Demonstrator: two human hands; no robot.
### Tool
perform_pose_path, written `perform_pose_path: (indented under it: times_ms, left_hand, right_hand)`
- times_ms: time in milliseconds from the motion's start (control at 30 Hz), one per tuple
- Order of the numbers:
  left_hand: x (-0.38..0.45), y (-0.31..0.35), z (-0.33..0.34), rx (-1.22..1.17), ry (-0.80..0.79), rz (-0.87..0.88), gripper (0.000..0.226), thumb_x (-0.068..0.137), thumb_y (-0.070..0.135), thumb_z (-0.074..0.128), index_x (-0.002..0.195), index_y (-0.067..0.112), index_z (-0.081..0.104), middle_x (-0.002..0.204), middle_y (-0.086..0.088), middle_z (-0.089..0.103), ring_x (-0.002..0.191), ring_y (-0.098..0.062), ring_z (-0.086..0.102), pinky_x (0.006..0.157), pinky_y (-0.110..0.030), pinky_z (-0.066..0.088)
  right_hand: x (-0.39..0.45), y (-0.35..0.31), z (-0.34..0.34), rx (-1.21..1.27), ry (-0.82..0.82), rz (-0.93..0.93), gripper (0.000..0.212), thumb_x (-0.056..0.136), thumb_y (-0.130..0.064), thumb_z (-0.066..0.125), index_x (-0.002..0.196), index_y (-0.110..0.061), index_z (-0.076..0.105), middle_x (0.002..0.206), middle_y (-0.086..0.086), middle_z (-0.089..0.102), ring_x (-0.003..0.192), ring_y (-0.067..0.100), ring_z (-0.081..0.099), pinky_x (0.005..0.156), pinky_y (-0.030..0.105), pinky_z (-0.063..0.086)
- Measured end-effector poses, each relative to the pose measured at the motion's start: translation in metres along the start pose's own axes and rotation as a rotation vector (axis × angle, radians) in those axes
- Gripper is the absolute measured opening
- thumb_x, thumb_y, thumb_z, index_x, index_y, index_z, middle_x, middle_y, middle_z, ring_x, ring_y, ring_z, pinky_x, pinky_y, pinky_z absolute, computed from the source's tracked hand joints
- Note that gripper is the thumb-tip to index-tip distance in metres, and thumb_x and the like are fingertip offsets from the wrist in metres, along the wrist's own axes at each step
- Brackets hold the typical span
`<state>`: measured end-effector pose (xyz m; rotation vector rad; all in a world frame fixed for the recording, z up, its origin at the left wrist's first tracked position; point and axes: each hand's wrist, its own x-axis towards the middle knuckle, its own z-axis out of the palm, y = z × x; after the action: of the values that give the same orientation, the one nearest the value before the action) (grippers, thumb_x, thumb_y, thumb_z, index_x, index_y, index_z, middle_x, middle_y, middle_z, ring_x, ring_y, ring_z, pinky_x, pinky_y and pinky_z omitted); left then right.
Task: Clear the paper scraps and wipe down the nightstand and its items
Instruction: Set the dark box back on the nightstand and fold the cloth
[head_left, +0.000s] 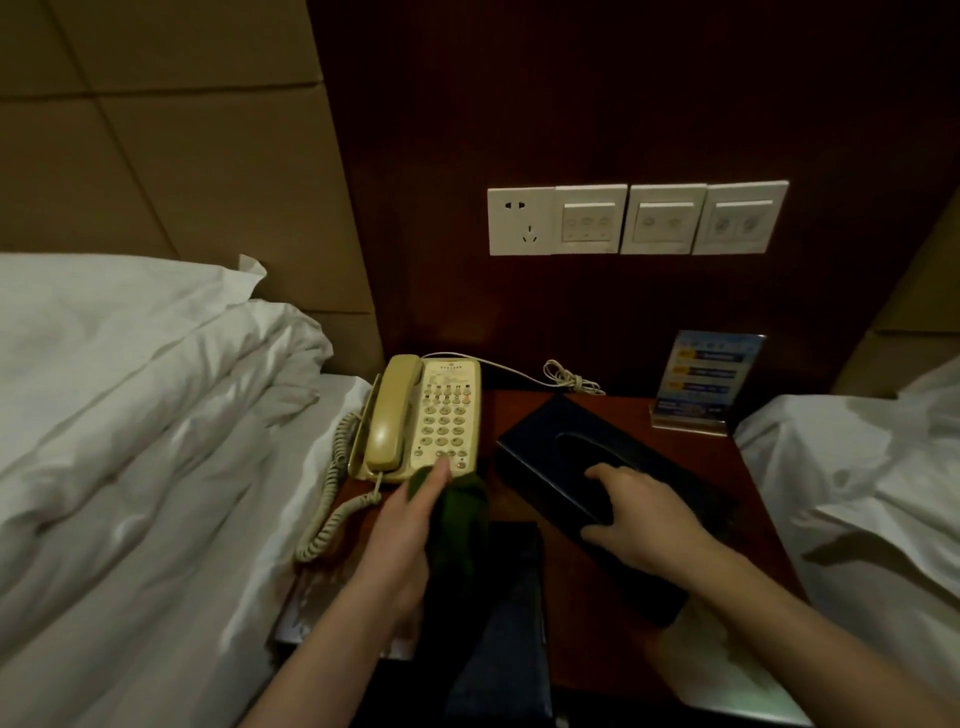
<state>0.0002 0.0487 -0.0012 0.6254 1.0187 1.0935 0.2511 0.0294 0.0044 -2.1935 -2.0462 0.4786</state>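
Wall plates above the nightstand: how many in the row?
4, side by side on the dark wall panel: socket plate leftmost, then three switch plates. None look hidden.

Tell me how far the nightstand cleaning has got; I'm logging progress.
Done: no paper scraps show on the nightstand. In hand: the left hand holds a green cloth at the telephone; the right hand grips the tissue box. Left: likely the sign stand.
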Motion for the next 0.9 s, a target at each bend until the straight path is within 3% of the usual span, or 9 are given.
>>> perform_pose_path:
  times_ms: [67, 133, 200, 267, 333, 400, 533, 700, 900]
  left_hand:
    - [-0.001, 0.009, -0.013, 0.395, 0.019, 0.201, 0.017, 0.098, 0.038, 0.07, 0.11, 0.027, 0.077, 0.11, 0.004, 0.08, 0.106, -0.016, 0.075, 0.088, -0.03, 0.056]
    - [0.007, 0.011, -0.022, 0.913, 0.07, 0.377, 0.017, 0.092, 0.046, 0.077, 0.097, 0.03, 0.076, 0.104, 0.009, 0.076, 0.1, -0.01, 0.071, 0.085, -0.03, 0.054]
    - [0.014, 0.009, -0.022, 1.36, 0.066, 0.416, 0.026, 0.083, 0.049, 0.082, 0.094, 0.029, 0.07, 0.099, 0.01, 0.073, 0.095, -0.011, 0.069, 0.084, -0.034, 0.055]
    - [0.017, 0.002, -0.016, 1.66, -0.018, 0.419, 0.035, 0.081, 0.049, 0.079, 0.111, 0.034, 0.068, 0.11, 0.009, 0.073, 0.105, -0.016, 0.069, 0.088, -0.034, 0.055]
    - [0.021, -0.005, -0.011, 1.804, -0.092, 0.429, 0.052, 0.086, 0.046, 0.075, 0.136, 0.04, 0.062, 0.13, 0.009, 0.069, 0.12, -0.018, 0.066, 0.098, -0.033, 0.052]
    - [0.027, -0.007, -0.007, 1.868, -0.091, 0.411, 0.057, 0.089, 0.047, 0.072, 0.144, 0.04, 0.059, 0.136, 0.007, 0.068, 0.125, -0.02, 0.064, 0.1, -0.033, 0.051]
    - [0.037, -0.001, -0.01, 1.89, -0.061, 0.278, 0.045, 0.082, 0.058, 0.075, 0.121, 0.035, 0.072, 0.123, 0.005, 0.073, 0.114, -0.021, 0.069, 0.092, -0.034, 0.055]
    - [0.047, 0.005, -0.041, 1.59, 0.004, 0.103, 0.07, 0.056, 0.082, 0.073, 0.11, 0.037, 0.076, 0.105, 0.014, 0.074, 0.1, -0.008, 0.069, 0.087, -0.03, 0.055]
    - [0.049, -0.005, -0.066, 1.366, -0.019, 0.079, 0.072, 0.05, 0.078, 0.081, 0.112, 0.044, 0.076, 0.111, 0.016, 0.073, 0.106, -0.003, 0.067, 0.097, -0.027, 0.054]
  right_hand:
    - [0.002, 0.006, 0.006, -0.059, 0.078, -0.065, 0.078, 0.09, -0.045, 0.072, 0.156, -0.025, 0.035, 0.141, 0.0, 0.054, 0.13, 0.021, 0.053, 0.103, 0.034, 0.048]
    - [0.005, 0.014, 0.002, -0.08, 0.099, -0.1, 0.075, 0.093, -0.042, 0.07, 0.157, -0.026, 0.033, 0.14, -0.001, 0.054, 0.13, 0.02, 0.053, 0.104, 0.033, 0.047]
    - [0.01, 0.017, -0.003, -0.088, 0.134, -0.12, 0.072, 0.095, -0.039, 0.068, 0.157, -0.029, 0.033, 0.142, -0.002, 0.053, 0.13, 0.02, 0.053, 0.104, 0.034, 0.048]
    - [0.016, 0.017, -0.007, -0.08, 0.169, -0.127, 0.07, 0.096, -0.037, 0.066, 0.157, -0.029, 0.032, 0.143, -0.002, 0.052, 0.129, 0.021, 0.054, 0.101, 0.035, 0.05]
    - [0.027, 0.016, -0.009, -0.084, 0.193, -0.132, 0.071, 0.098, -0.036, 0.064, 0.159, -0.027, 0.029, 0.143, 0.0, 0.051, 0.127, 0.024, 0.055, 0.099, 0.037, 0.051]
    - [0.039, 0.013, -0.012, -0.088, 0.197, -0.133, 0.07, 0.1, -0.036, 0.062, 0.16, -0.023, 0.028, 0.143, 0.004, 0.051, 0.125, 0.027, 0.056, 0.098, 0.038, 0.051]
    - [0.061, 0.009, -0.015, -0.131, 0.171, -0.142, 0.068, 0.1, -0.037, 0.061, 0.158, -0.018, 0.032, 0.141, 0.008, 0.053, 0.124, 0.031, 0.057, 0.099, 0.042, 0.051]
    - [0.071, 0.014, -0.007, -0.206, 0.129, -0.178, 0.064, 0.1, -0.033, 0.061, 0.156, -0.019, 0.034, 0.137, 0.006, 0.052, 0.124, 0.028, 0.054, 0.098, 0.041, 0.051]
    - [0.071, 0.033, -0.006, -0.261, 0.139, -0.325, 0.067, 0.103, -0.033, 0.057, 0.161, -0.021, 0.024, 0.15, 0.001, 0.042, 0.135, 0.021, 0.042, 0.109, 0.033, 0.043]
